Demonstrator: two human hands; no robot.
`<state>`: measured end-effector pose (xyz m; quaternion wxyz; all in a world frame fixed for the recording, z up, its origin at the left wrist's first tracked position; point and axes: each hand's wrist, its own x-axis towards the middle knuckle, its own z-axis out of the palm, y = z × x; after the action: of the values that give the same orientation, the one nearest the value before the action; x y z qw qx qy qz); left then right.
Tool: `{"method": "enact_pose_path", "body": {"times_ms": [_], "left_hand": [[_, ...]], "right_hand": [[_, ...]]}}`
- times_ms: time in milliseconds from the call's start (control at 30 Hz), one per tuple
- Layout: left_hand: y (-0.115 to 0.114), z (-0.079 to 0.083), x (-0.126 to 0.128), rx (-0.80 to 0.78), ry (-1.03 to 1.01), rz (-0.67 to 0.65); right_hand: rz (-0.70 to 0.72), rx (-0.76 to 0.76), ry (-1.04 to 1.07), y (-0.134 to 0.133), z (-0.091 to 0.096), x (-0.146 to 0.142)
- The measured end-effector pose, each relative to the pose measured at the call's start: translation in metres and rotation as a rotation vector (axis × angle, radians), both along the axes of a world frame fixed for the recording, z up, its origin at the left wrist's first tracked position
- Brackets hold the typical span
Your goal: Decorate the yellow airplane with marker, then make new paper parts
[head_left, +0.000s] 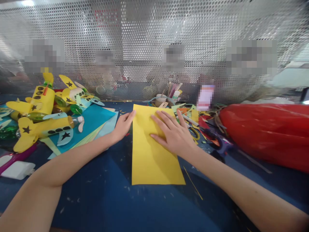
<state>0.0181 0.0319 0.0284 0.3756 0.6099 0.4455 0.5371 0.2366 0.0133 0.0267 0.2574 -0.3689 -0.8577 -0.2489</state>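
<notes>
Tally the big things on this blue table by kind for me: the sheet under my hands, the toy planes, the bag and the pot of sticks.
Yellow paper sheet: 1
Toy planes: 3
Red bag: 1
Pot of sticks: 1
Total: 6

One left hand (123,126), one right hand (174,135), one yellow sheet (154,158), one red bag (265,132).
</notes>
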Motion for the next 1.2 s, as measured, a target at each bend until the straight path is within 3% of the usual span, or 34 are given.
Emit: {"method": "enact_pose_path", "body": {"times_ms": [300,433,900,1200], "left_hand": [[0.005,-0.003,-0.003,0.086,0.108,0.085],[0.001,0.0,-0.001,0.121,0.165,0.061],[0.001,0.001,0.003,0.062,0.04,0.013],[-0.012,0.014,0.008,0.224,0.176,0.067]], "right_hand": [[-0.003,-0.012,0.055,-0.003,0.005,0.0],[0.029,0.016,0.021,-0.005,0.005,-0.002],[0.009,-0.084,-0.058,-0.014,0.012,-0.004],[0.013,-0.146,-0.063,-0.013,0.017,-0.004]]}}
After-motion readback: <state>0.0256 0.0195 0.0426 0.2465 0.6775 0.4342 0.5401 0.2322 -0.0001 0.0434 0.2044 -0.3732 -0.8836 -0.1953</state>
